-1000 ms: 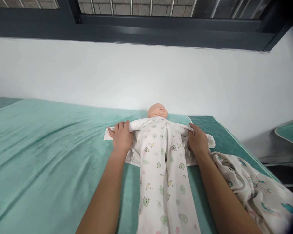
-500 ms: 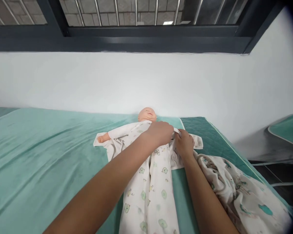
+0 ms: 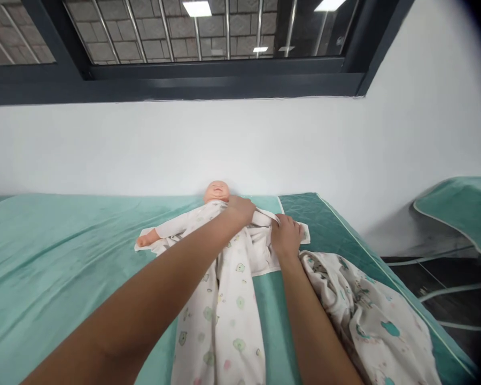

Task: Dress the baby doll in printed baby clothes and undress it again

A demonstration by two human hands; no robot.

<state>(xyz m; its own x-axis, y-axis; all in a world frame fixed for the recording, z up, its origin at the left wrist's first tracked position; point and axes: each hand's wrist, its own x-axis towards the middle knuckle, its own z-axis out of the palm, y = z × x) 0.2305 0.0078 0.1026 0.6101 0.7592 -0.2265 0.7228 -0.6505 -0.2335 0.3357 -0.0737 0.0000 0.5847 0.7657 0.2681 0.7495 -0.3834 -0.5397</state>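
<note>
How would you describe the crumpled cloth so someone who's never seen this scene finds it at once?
Along the white wall runs a green-covered surface with a doll lying on it. Right of the person's right hand and nearer the camera lies the crumpled cloth. Unlike the printed garment laid out along the doll, it is heaped in folds and has teal patches.

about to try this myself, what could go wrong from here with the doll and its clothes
A hard tug by the right hand on the white cloth might pull the doll askew. The left forearm crosses over the doll's front and could press on it. The right forearm runs beside the crumpled cloth and might catch it.
</note>
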